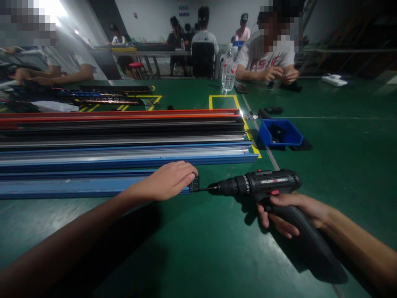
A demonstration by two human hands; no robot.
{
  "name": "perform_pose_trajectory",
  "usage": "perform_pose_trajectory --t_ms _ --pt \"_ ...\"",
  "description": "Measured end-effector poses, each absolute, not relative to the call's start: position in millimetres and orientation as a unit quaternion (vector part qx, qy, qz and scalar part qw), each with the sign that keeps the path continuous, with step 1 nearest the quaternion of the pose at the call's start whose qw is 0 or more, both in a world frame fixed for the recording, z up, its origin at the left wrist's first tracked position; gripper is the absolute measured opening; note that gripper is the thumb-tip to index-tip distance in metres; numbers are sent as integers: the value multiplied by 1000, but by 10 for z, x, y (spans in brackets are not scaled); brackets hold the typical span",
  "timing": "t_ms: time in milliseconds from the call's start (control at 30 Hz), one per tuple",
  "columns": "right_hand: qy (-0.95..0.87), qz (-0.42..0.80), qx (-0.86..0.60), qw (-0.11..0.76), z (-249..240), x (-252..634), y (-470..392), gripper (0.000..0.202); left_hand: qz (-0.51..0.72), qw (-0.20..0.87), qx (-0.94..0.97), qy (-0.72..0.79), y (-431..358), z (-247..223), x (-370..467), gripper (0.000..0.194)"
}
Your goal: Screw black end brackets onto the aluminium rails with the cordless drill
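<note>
My right hand (pixel 285 211) is wrapped round the grip of a black cordless drill (pixel 263 184), which lies level and points left. Its long thin bit (pixel 204 189) reaches a small black end cap (pixel 195 183) at the right end of a blue metal profile (pixel 77 185). Over that end lies my left hand (pixel 170 180), its fingers curled round the profile and the end cap. Whether the bit's tip sits in a screw is too small to make out.
Several long profiles, blue (pixel 186 159), black and orange (pixel 155 112), lie parallel behind. A blue bin (pixel 294 138) with black parts stands to the right. Water bottles (pixel 229 70) stand farther back. Co-workers sit across the green table (pixel 347 165).
</note>
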State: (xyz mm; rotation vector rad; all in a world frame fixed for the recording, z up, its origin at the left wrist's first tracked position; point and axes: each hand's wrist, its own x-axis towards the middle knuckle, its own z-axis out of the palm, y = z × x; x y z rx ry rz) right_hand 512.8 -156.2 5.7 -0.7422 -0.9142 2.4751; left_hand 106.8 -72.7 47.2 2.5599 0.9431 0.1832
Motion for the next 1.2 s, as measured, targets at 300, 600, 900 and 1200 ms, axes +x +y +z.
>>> perform_pose_trajectory --t_ms 300,600,900,1200 --pt "-314 886 -275 200 62 5097 -1564 40 56 198 918 338 -719 475 1071 41" --pt "-283 901 -263 196 57 5103 -1560 38 57 210 917 334 -707 468 1072 40" --pt "-269 912 -238 199 50 5085 -1555 37 47 209 918 333 -706 469 1066 40" --pt "-279 902 -266 195 35 5100 -1567 39 50 202 920 333 -703 470 1076 40"
